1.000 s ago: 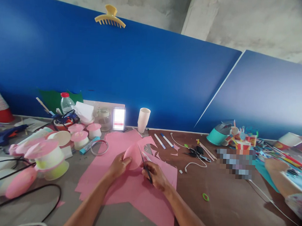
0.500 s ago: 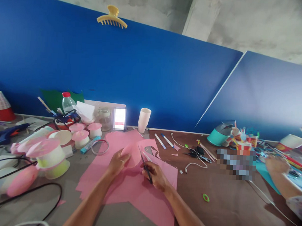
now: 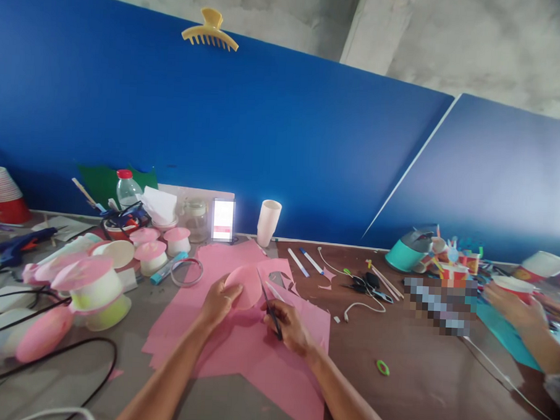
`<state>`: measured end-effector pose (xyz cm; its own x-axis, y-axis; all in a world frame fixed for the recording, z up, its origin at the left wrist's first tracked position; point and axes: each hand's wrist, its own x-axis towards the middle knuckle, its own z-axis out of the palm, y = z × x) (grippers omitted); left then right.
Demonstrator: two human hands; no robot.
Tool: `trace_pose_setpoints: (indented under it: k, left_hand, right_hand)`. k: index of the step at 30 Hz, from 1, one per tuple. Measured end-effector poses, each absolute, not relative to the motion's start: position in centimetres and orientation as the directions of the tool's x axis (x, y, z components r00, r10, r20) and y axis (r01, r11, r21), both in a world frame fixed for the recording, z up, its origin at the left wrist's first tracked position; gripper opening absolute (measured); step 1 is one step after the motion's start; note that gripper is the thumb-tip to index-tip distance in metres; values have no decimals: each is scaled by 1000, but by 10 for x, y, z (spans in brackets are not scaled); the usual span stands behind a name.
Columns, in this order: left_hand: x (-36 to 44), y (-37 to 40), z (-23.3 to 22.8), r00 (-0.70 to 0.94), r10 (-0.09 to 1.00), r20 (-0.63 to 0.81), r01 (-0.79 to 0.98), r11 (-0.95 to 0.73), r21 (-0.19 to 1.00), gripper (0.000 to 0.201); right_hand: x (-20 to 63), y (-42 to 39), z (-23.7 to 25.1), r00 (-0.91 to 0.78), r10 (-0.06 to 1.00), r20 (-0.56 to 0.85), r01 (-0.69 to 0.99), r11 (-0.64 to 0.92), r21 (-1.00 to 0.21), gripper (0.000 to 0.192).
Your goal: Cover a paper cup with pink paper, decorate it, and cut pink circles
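We are cutting pink paper at a crowded craft table (image 3: 416, 377), the left hand (image 3: 218, 301) pinching a rounded pink piece (image 3: 244, 286) by its lower edge while the right hand (image 3: 290, 325) is closed around a pair of scissors (image 3: 267, 303), blades angled up against the piece's right edge. The piece is being held just above the large pink sheets (image 3: 250, 351) spread under both hands. Its outline is looking nearly round, so the cutting appears to be well along; a scalloped offcut (image 3: 281, 275) is lying just behind it. To the left, several cup-and-pink-cap pieces (image 3: 155, 254) are standing already assembled, beside a tape ring (image 3: 187, 272), a glue gun (image 3: 21, 245) and a water bottle (image 3: 127, 191). A stack of white cups (image 3: 267, 223) and two marker pens (image 3: 305, 262) are sitting near the back edge. The brown tabletop is running up to tall blue partition boards (image 3: 265, 129), a yellow hair claw (image 3: 210, 32) perched on top, bare concrete above. At far right, another person's hand (image 3: 512, 307) is working among paper cups.
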<state>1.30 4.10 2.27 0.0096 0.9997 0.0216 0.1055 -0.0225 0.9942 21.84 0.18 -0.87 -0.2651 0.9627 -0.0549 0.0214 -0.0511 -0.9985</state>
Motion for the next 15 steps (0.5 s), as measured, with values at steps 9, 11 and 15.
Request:
trace_pose_setpoints:
  k: [9, 11, 15]
  left_hand:
    - [11, 45, 19, -29, 999, 15, 112, -12, 994, 42]
    - [10, 46, 17, -30, 999, 26, 105, -23, 994, 42]
    - [10, 46, 20, -40, 998, 43, 123, -38, 992, 42]
  right_hand:
    - [220, 2, -11, -271, 961, -50, 40, -41, -998, 43]
    - [220, 2, -11, -271, 961, -50, 42, -40, -998, 45]
    - [220, 3, -11, -277, 960, -48, 45, -36, -998, 44]
